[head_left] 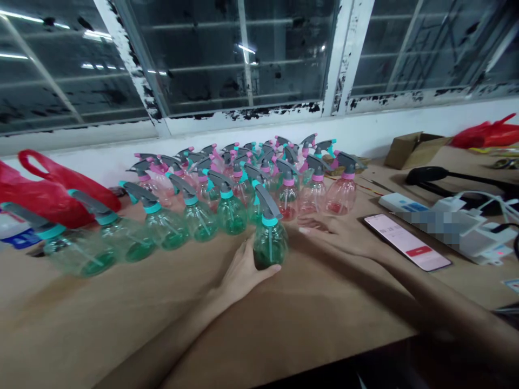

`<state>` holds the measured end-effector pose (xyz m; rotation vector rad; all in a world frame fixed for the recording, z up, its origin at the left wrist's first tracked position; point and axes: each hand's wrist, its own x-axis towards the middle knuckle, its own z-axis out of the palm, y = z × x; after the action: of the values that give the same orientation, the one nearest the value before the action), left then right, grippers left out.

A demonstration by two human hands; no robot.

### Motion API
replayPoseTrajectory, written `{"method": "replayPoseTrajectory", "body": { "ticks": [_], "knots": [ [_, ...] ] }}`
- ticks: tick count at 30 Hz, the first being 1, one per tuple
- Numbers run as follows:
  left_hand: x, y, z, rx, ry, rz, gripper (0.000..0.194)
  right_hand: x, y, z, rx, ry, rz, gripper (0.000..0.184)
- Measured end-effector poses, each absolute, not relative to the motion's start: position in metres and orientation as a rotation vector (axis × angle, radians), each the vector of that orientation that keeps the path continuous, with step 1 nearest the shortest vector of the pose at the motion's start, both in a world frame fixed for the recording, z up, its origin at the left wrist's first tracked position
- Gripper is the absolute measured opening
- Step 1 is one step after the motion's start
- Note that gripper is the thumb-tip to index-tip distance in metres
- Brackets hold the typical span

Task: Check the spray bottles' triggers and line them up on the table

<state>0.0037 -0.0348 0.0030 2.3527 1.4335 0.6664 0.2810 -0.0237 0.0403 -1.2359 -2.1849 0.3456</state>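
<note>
My left hand [243, 267] is wrapped round the lower body of a green spray bottle [271, 240] with a grey trigger head and turquoise collar. The bottle stands upright at the front of the group. To its right, my right hand [328, 235] reaches over the table with fingers stretched out, holding nothing. Those fingertips are close to the front pink spray bottles [312, 197]. A row of green spray bottles [203, 221] runs leftward from the held one, and several more pink and green ones stand behind.
On the brown table [284, 329], a lit phone [407, 242] lies right of my right hand, beside a white power strip [405, 208] with plugs. Red plastic bags [60, 192] sit at the left. A cardboard box [416, 150] stands at the back right, below the windows [243, 54].
</note>
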Motion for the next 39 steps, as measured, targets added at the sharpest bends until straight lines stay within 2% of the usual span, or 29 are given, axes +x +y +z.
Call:
{"method": "replayPoseTrajectory", "body": {
  "ticks": [2, 5, 7, 10, 14, 19, 22, 29, 35, 39],
  "knots": [
    [0.014, -0.032, 0.004, 2.343, 1.412, 0.691, 0.084, 0.277, -0.022, 0.045, -1.233, -2.148, 0.469, 0.048],
    [0.032, -0.031, 0.002, 2.338, 1.408, 0.718, 0.081, 0.258, -0.017, 0.051, -1.149, -2.006, 0.657, 0.075],
    [0.044, -0.032, 0.000, 2.337, 1.425, 0.722, 0.081, 0.242, -0.012, 0.052, -1.112, -1.960, 0.684, 0.080],
    [0.060, -0.036, -0.002, 2.348, 1.444, 0.716, 0.082, 0.223, -0.005, 0.054, -1.013, -1.679, 0.841, 0.066],
    [0.073, -0.039, -0.002, 2.369, 1.456, 0.701, 0.087, 0.214, 0.001, 0.060, -0.940, -1.637, 0.888, 0.041],
    [0.066, -0.038, -0.005, 2.401, 1.429, 0.684, 0.087, 0.215, 0.004, 0.061, -0.897, -1.613, 0.906, 0.027],
    [0.043, -0.036, -0.008, 2.499, 1.316, 0.670, 0.083, 0.216, 0.005, 0.057, -0.886, -1.554, 0.970, 0.027],
    [-0.007, -0.033, -0.003, 2.714, 1.148, 0.371, 0.065, 0.216, 0.007, 0.060, -0.945, -1.675, 0.986, 0.032],
    [-0.013, -0.031, -0.003, 2.793, 1.110, 0.391, 0.063, 0.215, 0.009, 0.065, -1.023, -1.744, 0.917, 0.025],
    [-0.016, -0.028, -0.008, 2.840, 1.107, 0.415, 0.063, 0.215, 0.008, 0.069, -1.033, -1.796, 0.844, 0.026]
  ]
}}
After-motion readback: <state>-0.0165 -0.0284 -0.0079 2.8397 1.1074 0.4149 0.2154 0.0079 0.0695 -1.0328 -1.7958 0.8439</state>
